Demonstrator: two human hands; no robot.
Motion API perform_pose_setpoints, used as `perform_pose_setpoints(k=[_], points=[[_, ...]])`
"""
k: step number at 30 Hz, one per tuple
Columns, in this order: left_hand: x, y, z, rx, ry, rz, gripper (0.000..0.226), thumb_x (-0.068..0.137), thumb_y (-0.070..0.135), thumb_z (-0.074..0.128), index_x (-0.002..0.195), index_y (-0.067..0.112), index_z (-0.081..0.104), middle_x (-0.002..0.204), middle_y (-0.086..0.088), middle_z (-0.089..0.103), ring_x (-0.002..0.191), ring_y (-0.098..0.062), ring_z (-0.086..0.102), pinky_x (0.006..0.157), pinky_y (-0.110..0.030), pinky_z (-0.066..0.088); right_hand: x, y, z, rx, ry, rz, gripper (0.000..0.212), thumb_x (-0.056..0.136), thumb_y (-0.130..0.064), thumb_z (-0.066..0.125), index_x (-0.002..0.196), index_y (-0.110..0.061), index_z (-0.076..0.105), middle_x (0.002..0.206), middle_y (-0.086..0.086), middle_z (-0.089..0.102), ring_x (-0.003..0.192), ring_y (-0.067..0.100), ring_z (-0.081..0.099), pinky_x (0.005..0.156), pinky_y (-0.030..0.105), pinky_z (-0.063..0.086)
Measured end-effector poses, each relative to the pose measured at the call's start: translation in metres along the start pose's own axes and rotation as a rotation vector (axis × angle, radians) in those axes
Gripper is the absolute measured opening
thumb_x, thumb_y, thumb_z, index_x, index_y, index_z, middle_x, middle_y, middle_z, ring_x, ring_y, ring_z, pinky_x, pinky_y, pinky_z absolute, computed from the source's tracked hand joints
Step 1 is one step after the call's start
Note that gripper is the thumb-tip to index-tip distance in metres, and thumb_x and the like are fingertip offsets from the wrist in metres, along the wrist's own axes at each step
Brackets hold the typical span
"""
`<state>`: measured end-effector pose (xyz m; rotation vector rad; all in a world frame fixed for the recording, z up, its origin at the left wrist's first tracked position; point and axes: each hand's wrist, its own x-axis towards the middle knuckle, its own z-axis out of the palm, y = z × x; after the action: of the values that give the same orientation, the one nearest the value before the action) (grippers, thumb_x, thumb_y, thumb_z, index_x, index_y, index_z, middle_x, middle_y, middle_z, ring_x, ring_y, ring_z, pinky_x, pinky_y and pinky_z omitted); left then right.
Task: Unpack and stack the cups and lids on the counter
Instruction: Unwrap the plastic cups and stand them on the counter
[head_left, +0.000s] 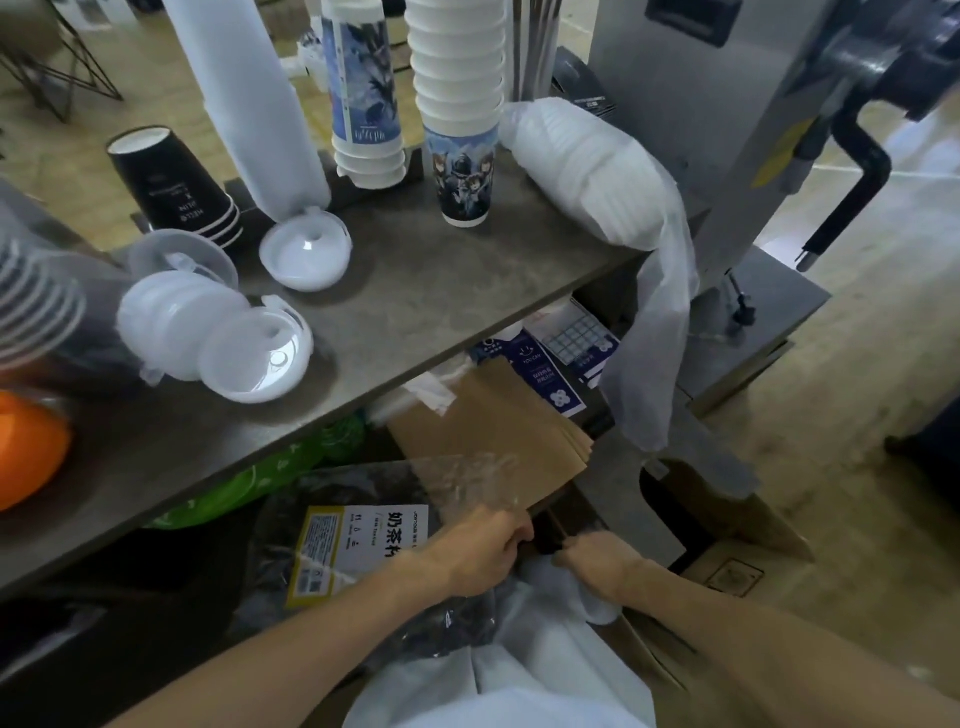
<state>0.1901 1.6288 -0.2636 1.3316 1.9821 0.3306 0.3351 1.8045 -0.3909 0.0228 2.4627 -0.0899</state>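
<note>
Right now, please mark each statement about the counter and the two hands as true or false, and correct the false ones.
1. The black cups stand upside down on the counter. True.
2. Both hands work above the counter. False: the left hand and the right hand are below its edge, at plastic packaging.
3. The sleeve of white lids lies on its side. True.
4. The cup stack with cartoon figures has fallen over. False: it stands upright.
5. An orange object is at the left edge. True.
</note>
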Motion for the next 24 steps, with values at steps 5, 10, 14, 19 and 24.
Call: perform_pose_setpoints(k=[5,10,14,19,24], points=[[0.000,-0.001,0.003,-0.007,-0.020,-0.012,0.029,0.101,0.017,0.048,0.125,0.024,0.062,0.123,-0.002,0.065,0.107,-0.019,0.062,0.085,-0.027,0.048,-0.003,-0.003,-0.026,-0.007,0.036,-0.019,0.027,0.104,-0.024,0.048,0.119,-0.014,0.069,0.112,0.007,0.071,0.104,0.027,0.068,0.091,0.038,0.055],[-0.007,-0.008,0.001,0.028,-0.001,0.003,0.061,0.087,0.040,0.066,0.142,0.036,0.040,0.137,0.007,0.053,0.120,-0.016,0.056,0.101,-0.037,0.050,-0.035,-0.011,-0.103,-0.004,0.150,-0.131,0.024,0.103,-0.021,0.050,0.116,-0.016,0.069,0.113,0.005,0.070,0.104,0.026,0.066,0.085,0.038,0.055],[-0.028,0.002,-0.034,-0.104,0.052,0.045,0.078,0.074,0.054,0.078,0.138,0.045,0.035,0.140,0.018,0.046,0.126,-0.005,0.048,0.107,-0.035,0.044,-0.080,-0.016,-0.185,0.047,0.291,-0.302,0.033,0.097,-0.012,0.055,0.128,-0.021,0.064,0.118,0.002,0.069,0.107,0.022,0.065,0.085,0.035,0.054],[-0.075,0.022,-0.119,-0.164,0.334,0.120,0.088,0.066,0.065,0.083,0.140,0.050,0.038,0.133,0.028,0.053,0.119,0.006,0.053,0.100,-0.033,0.051,-0.126,-0.012,-0.293,0.396,0.541,-0.377,0.044,0.095,-0.006,0.059,0.134,-0.026,0.066,0.127,-0.009,0.068,0.120,0.006,0.061,0.102,0.029,0.049],[-0.130,0.034,-0.211,-0.167,0.828,0.116,0.077,0.062,0.074,0.077,0.128,0.042,0.051,0.126,0.025,0.053,0.113,0.004,0.053,0.088,-0.023,0.050,-0.125,-0.014,-0.368,0.822,0.840,-0.535,0.036,0.090,0.000,0.070,0.121,-0.018,0.071,0.115,-0.007,0.074,0.108,0.009,0.069,0.093,0.028,0.056]])
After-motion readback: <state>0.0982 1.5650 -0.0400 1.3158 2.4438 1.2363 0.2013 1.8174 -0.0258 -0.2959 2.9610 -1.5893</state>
